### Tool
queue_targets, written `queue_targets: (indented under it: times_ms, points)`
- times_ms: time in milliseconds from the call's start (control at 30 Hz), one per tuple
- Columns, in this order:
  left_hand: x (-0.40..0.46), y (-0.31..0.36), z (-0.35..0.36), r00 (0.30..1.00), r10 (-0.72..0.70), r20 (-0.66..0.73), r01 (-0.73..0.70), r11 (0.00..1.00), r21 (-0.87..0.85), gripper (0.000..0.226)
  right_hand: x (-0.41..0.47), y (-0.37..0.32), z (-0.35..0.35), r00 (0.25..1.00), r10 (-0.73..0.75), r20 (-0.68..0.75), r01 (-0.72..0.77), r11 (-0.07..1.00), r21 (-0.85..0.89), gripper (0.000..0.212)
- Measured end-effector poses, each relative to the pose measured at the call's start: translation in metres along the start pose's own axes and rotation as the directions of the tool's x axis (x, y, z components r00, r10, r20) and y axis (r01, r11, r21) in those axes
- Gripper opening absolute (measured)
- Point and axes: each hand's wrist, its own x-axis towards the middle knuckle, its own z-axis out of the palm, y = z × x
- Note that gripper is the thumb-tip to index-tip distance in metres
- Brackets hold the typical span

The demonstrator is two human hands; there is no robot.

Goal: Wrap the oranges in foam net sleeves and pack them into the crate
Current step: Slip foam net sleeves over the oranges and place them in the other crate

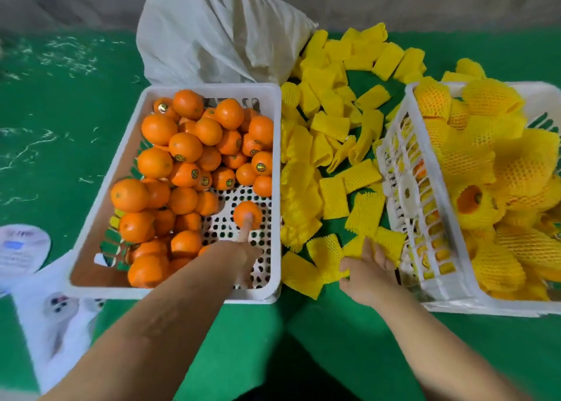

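Left hand [239, 253] in the white crate [274, 145], one straight finger touching a lone orange [247, 214]. Right hand [365, 271] pinches a foam net sleeve [329, 253].

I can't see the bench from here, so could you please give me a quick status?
Left hand fingertip on lone orange. Right hand pinching foam net sleeve. Nothing blocking.

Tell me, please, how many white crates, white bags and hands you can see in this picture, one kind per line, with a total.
White crates: 2, the crate of bare oranges and the crate of wrapped oranges
White bags: 1, the white bag behind them
Hands: 2, the left hand and the right hand
Total: 5
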Motion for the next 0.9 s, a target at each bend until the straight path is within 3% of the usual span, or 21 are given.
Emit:
queue_targets:
  times_ms: [67,200,300,367,433,467,500,567,600,633,767,833,900]
  points:
    - [0.007,0.002,0.008,1.000,-0.019,0.012,0.018,0.997,0.070,0.084,0.009,-0.001,0.002,1.000,-0.017,-0.017,0.017,0.999,-0.034,0.034]
    - [0.006,0.004,0.010,0.993,-0.078,0.084,0.074,0.996,0.048,0.098,0.009,0.005,0.007,0.986,-0.013,-0.163,-0.001,0.997,-0.083,0.066]
    - [0.005,0.008,0.005,0.994,0.035,0.106,-0.049,0.990,0.132,0.069,0.001,0.019,0.002,0.958,0.081,-0.277,-0.066,0.996,0.062,0.078]
    - [0.009,0.008,0.002,0.995,0.084,-0.046,-0.080,0.994,0.077,0.060,-0.004,0.024,-0.003,0.919,0.064,-0.389,0.001,0.986,0.165,0.077]
    - [0.015,0.007,-0.011,0.919,0.057,-0.390,-0.040,0.998,0.052,0.065,-0.009,0.024,-0.006,0.851,0.073,-0.521,0.087,0.957,0.276,0.075]
    - [0.020,0.006,-0.019,0.869,0.016,-0.494,-0.003,1.000,0.027,0.074,-0.012,0.021,-0.007,0.825,0.102,-0.556,0.132,0.922,0.365,0.072]
    - [0.026,0.004,-0.027,0.860,-0.035,-0.509,0.027,0.999,-0.024,0.084,-0.015,0.016,-0.009,0.823,0.138,-0.551,0.188,0.849,0.494,0.068]
    - [0.035,0.003,-0.036,0.908,-0.074,-0.412,0.052,0.997,-0.063,0.099,-0.020,0.002,-0.018,0.859,0.172,-0.482,0.306,0.581,0.754,0.054]
    - [0.040,0.004,-0.036,0.921,-0.072,-0.383,0.070,0.997,-0.020,0.100,-0.022,-0.004,-0.023,0.870,0.179,-0.460,0.342,0.453,0.823,0.047]
    - [0.043,0.006,-0.032,0.916,-0.083,-0.392,0.100,0.995,0.023,0.099,-0.024,-0.009,-0.028,0.871,0.177,-0.459,0.366,0.390,0.845,0.043]
    - [0.044,-0.004,-0.019,0.861,-0.229,-0.454,0.269,0.963,0.024,0.101,-0.038,-0.026,-0.041,0.914,0.084,-0.396,0.354,0.309,0.883,0.035]
    - [0.047,-0.018,-0.021,0.850,-0.298,-0.434,0.288,0.953,-0.090,0.093,-0.048,-0.031,-0.044,0.944,0.035,-0.327,0.306,0.271,0.913,0.032]
    - [0.050,-0.028,-0.019,0.840,-0.355,-0.411,0.306,0.934,-0.181,0.092,-0.057,-0.034,-0.046,0.959,-0.033,-0.281,0.283,0.156,0.946,0.041]
